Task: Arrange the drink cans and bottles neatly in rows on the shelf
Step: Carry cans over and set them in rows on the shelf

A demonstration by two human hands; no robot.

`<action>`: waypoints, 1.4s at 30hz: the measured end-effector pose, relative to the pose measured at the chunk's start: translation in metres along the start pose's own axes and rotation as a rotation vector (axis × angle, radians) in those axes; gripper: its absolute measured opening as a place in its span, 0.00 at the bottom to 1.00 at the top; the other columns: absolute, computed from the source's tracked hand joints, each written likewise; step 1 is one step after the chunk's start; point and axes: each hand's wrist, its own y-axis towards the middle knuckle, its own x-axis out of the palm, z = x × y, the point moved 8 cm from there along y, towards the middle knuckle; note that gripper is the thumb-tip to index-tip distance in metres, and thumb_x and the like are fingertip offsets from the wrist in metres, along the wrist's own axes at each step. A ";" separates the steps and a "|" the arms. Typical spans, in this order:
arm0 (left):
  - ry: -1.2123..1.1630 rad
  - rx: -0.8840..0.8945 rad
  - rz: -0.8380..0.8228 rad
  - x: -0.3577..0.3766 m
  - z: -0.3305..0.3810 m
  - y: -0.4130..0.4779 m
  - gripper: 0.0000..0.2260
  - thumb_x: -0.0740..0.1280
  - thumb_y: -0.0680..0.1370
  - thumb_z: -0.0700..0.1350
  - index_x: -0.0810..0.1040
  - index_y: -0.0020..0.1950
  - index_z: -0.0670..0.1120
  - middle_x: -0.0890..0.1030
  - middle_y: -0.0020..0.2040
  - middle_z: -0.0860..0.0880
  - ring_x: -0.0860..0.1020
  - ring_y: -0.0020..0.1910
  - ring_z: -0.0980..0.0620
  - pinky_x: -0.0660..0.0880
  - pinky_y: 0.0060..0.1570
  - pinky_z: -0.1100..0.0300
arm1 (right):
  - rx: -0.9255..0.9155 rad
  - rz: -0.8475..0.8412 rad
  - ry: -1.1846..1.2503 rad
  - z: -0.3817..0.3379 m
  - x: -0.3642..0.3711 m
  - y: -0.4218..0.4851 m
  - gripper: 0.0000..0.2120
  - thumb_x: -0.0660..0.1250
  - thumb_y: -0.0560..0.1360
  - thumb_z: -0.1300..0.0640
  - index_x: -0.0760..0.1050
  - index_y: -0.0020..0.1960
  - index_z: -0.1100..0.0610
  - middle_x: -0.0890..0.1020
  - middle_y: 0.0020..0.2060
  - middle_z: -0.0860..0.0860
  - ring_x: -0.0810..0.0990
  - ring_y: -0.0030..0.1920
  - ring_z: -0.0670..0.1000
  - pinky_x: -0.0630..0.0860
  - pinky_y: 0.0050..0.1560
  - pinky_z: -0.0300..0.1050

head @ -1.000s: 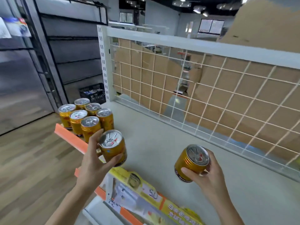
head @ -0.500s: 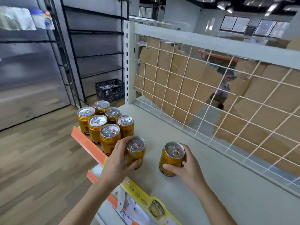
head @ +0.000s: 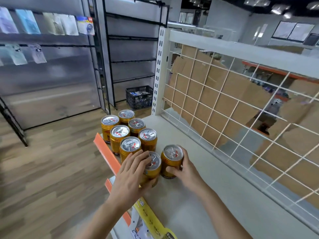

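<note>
No legible txt on cans (head: 120, 132) or yellow pkg (head: 148, 216), all blurry.

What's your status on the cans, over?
Left hand grips front can, right hand grips rear can. Both upright beside six-can block on shelf. Nothing blocking.

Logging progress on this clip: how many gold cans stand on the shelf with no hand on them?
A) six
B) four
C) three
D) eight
A: the six free cans stand in two rows of three on the shelf, while the left hand grips a seventh can and the right hand grips an eighth can.
</note>
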 end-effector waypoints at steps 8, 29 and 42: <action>0.129 0.015 -0.055 -0.010 -0.015 -0.005 0.21 0.56 0.77 0.60 0.68 0.65 0.50 0.67 0.69 0.50 0.64 0.69 0.49 0.57 0.70 0.52 | -0.034 -0.090 -0.044 -0.013 0.023 0.019 0.32 0.71 0.72 0.52 0.53 0.65 0.40 0.74 0.62 0.44 0.72 0.63 0.47 0.68 0.65 0.46; -0.070 -0.083 -0.160 -0.025 -0.019 -0.027 0.34 0.72 0.72 0.45 0.59 0.73 0.53 0.61 0.74 0.52 0.59 0.73 0.52 0.62 0.69 0.52 | -0.004 0.089 -0.382 -0.036 0.001 -0.045 0.34 0.64 0.76 0.46 0.51 0.75 0.49 0.63 0.72 0.49 0.64 0.70 0.48 0.64 0.65 0.44; -0.173 0.006 -0.144 -0.044 0.022 -0.048 0.26 0.58 0.75 0.55 0.68 0.69 0.43 0.69 0.68 0.47 0.70 0.65 0.46 0.68 0.61 0.50 | 0.014 0.658 -0.633 -0.029 -0.084 -0.255 0.24 0.64 0.75 0.46 0.65 0.69 0.45 0.70 0.63 0.38 0.70 0.64 0.46 0.67 0.59 0.42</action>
